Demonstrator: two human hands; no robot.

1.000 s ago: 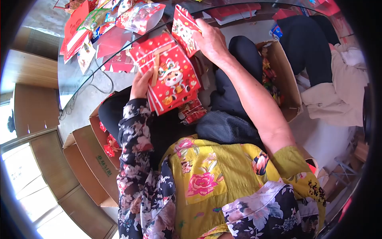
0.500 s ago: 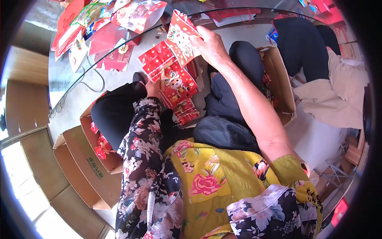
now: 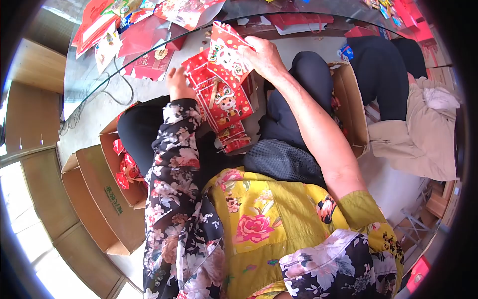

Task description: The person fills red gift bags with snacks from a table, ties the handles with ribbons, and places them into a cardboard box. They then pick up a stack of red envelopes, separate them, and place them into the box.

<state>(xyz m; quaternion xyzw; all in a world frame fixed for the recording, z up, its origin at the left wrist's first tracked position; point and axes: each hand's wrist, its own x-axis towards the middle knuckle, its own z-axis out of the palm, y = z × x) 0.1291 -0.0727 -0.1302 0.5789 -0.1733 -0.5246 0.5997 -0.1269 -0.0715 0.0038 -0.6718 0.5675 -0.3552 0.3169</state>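
My right hand point(image 3: 263, 59) pinches the upper right edge of a red printed packet point(image 3: 228, 60), which shows a cartoon figure and is held up at a tilt. Below it, between my knees, lies a stack of similar red packets point(image 3: 230, 110) with white dots and a cartoon figure in a lion headdress. Just left of that stack is my left hand point(image 3: 180, 85), raised with its fingers apart and nothing seen in them. Whatever supports the stack is mostly hidden.
A glass tabletop point(image 3: 149, 59) with red bags and small packets curves across the front. Open cardboard boxes stand at my left point(image 3: 107, 199) and right point(image 3: 352, 109), with red items inside. Another person's dark-clothed legs point(image 3: 377, 74) are at the right.
My left hand has let go of the stack and moved up and left. The packet in my right hand has shifted slightly and looks more spread at its top.
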